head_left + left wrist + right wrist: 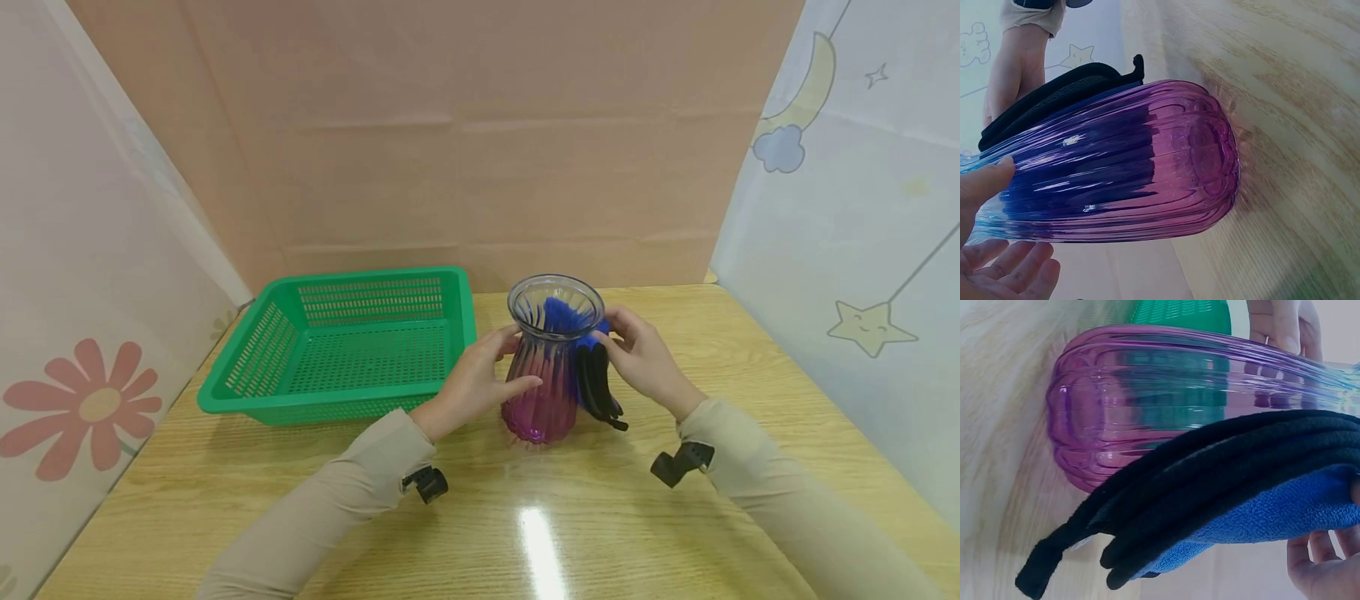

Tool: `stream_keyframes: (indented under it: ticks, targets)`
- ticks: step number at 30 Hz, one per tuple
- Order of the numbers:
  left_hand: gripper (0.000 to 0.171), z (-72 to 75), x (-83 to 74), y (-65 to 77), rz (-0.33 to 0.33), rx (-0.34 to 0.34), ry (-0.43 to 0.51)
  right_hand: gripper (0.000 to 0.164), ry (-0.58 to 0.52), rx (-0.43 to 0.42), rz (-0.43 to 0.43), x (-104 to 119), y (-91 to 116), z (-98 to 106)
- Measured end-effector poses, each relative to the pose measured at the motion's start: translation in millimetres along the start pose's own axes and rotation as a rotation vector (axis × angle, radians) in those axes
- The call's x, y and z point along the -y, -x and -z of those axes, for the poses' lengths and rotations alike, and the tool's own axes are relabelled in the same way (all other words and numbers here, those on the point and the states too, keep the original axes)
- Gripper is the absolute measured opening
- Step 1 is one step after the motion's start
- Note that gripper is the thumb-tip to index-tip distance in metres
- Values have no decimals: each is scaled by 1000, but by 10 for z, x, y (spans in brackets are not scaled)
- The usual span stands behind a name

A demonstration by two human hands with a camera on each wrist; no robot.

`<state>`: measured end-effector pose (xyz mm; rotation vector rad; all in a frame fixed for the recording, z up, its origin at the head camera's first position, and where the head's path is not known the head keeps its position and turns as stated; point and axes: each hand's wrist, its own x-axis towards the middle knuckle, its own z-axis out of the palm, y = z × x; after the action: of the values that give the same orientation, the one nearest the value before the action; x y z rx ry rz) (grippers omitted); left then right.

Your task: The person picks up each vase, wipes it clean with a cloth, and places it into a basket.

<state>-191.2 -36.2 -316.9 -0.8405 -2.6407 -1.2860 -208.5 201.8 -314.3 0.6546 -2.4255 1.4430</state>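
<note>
A ribbed glass vase (pixel 536 400), clear at its wide rim and purple-pink toward its base, stands upright on the table. My left hand (pixel 474 377) holds it from the left, thumb on the near side and fingers round the far side. A folded blue cloth with black edging (pixel 1266 509) hangs against the vase's right side. My right hand (pixel 647 360) pinches the cloth's upper part between thumb and fingers. In the left wrist view, blue shows through the vase (pixel 1191 144); its base touches the wood. The cloth's black edges droop close to the tabletop.
A green plastic basket (pixel 337 402) with slotted walls stands left of the vase, just beyond my left wrist. The wooden table (pixel 420 533) reaches back to a plain orange-pink sheet (pixel 465 167). Patterned sheets (pixel 862 217) flank both sides.
</note>
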Motion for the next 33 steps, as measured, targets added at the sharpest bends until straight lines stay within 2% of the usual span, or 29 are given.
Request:
stream_keyframes:
  ticks: [7, 20, 27, 33]
  targets:
    - [70, -11, 1, 4, -28, -12, 3, 25, -50, -6, 9, 26, -34, 25]
    - [72, -32, -1, 20, -21, -32, -28, 24, -120, -31, 33, 71, -59, 57]
    - [78, -57, -29, 16, 43, -33, -2, 23, -123, -55, 89, 51, -78, 99]
    - [70, -69, -31, 15, 14, -73, 15, 24, -95, -60, 86, 83, -84, 122]
